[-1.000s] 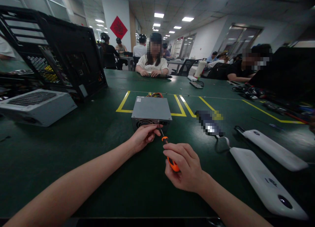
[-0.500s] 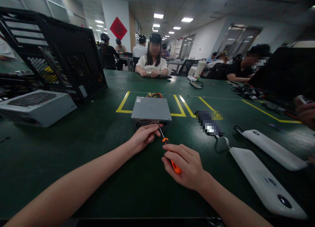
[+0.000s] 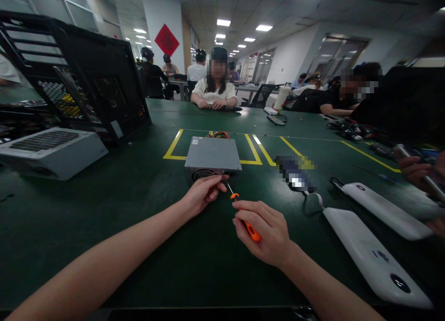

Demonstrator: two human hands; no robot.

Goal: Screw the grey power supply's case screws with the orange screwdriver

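Note:
A grey metal power supply box [image 3: 213,153] sits on the green table, its fan side facing me and coloured wires behind it. My right hand [image 3: 264,230] is wrapped round the orange handle of a screwdriver [image 3: 253,231]. The thin shaft slants up and left to the lower front of the box, where the tip is too small to make out. My left hand [image 3: 206,194] is at the box's front face, thumb and index finger pinched together by the screwdriver tip. Whatever lies between those fingertips is hidden.
A black computer case [image 3: 118,86] and another grey power supply [image 3: 55,149] stand at the left. Two white devices [image 3: 375,253] and a dark phone-like item [image 3: 295,173] lie to the right. Another person's hand [image 3: 415,170] is at the right edge. Someone sits opposite.
My right hand and the screwdriver handle have shifted slightly right. My left hand has hardly moved. The other person's hand at the right has come further into view.

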